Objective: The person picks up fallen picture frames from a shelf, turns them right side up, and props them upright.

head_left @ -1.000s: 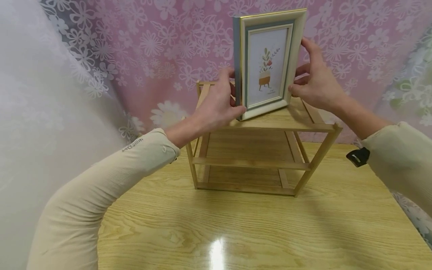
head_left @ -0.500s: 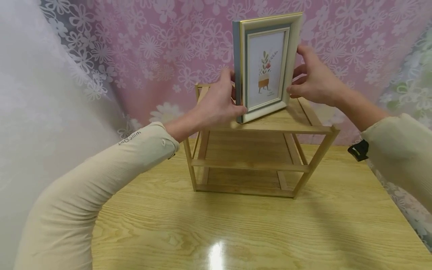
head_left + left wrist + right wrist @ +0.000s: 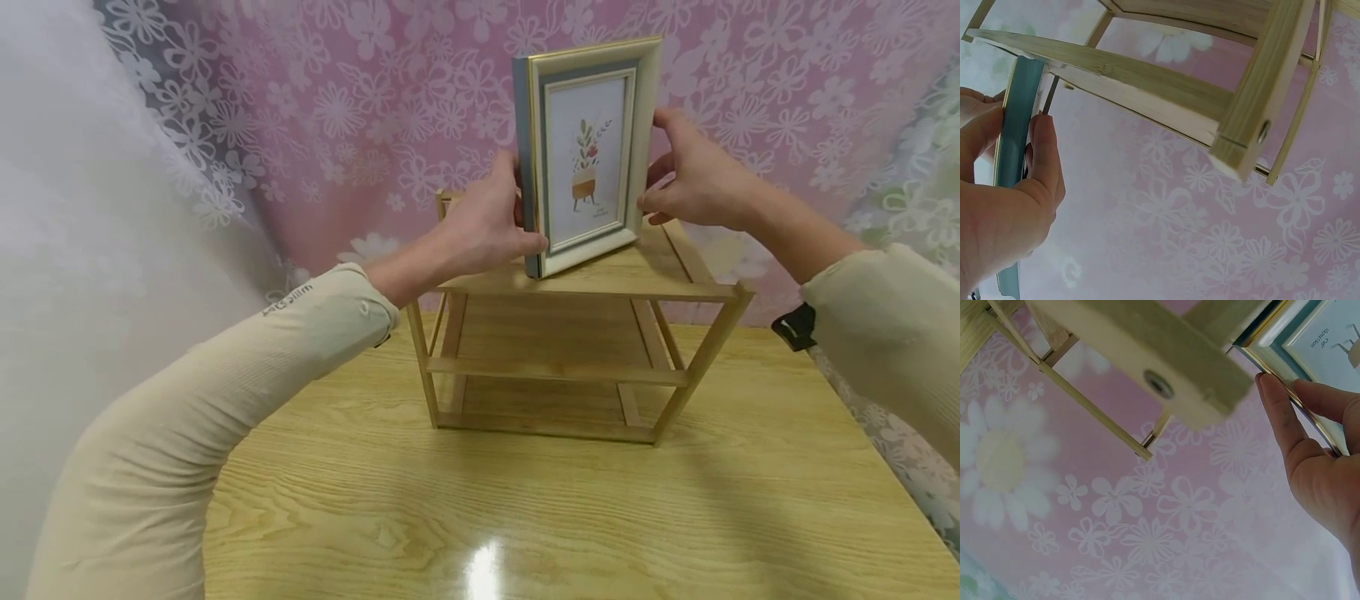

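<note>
A picture frame (image 3: 585, 158) with cream, blue-grey and gold edging stands upright on the top board of a wooden shelf rack (image 3: 558, 367), turned slightly at an angle. It shows a potted plant drawing. My left hand (image 3: 487, 221) grips its left side, thumb at the lower front corner and fingers behind. In the left wrist view, the fingers and thumb pinch the blue-grey side of the picture frame (image 3: 1019, 125). My right hand (image 3: 701, 179) holds the right edge, thumb in front and fingertips behind; the right wrist view shows this hand (image 3: 1322, 450) at the gold-lined edge.
The three-tier rack stands on a light wood-grain table (image 3: 375, 500). A pink curtain with white flowers (image 3: 360, 108) hangs close behind it. White sheer fabric (image 3: 112, 250) hangs on the left. A black strap (image 3: 797, 327) shows at the right sleeve.
The picture frame, held in both hands, has shifted slightly down and left in the head view. Its bottom edge is a little lower against the rack's top board.
</note>
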`<state>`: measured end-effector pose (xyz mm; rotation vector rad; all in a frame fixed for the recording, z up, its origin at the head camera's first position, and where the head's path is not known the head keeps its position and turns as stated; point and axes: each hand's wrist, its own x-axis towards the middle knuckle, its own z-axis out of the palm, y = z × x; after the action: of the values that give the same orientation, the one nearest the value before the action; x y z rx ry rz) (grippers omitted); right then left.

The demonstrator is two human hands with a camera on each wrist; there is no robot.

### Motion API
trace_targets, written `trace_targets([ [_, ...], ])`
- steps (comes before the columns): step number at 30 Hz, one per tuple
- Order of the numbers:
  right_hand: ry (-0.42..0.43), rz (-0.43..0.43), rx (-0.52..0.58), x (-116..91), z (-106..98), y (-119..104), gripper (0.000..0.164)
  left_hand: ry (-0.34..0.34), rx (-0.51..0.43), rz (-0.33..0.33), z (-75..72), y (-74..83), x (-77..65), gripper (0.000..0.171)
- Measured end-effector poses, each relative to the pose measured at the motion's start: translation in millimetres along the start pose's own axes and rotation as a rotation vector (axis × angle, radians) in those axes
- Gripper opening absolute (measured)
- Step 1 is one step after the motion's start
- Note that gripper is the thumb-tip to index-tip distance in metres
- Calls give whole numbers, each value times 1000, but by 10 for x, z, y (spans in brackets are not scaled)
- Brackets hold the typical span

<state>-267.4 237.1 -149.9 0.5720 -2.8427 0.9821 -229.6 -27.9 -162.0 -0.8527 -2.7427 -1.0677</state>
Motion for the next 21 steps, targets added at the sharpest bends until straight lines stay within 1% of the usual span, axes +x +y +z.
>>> trace_targets([
  [5,3,9,-8,5,6,9,95,12,44,-7,33,4,2,74],
  [9,6,12,-8,11,3,19,93,19,26,15,65,7,7,74],
  [13,5,-1,2,15,-12,35,84,18,18,29,79,17,6,70],
  [15,11,-7,-2,18,-25,40,77,28,28,48,74,21,7,69],
  [18,23,-16,-8,22,-46,39,69,54,31,95,48,34,11,67],
  [21,28,-17,-5,25,-67,26,65,79,21,131,14,59,15,64],
])
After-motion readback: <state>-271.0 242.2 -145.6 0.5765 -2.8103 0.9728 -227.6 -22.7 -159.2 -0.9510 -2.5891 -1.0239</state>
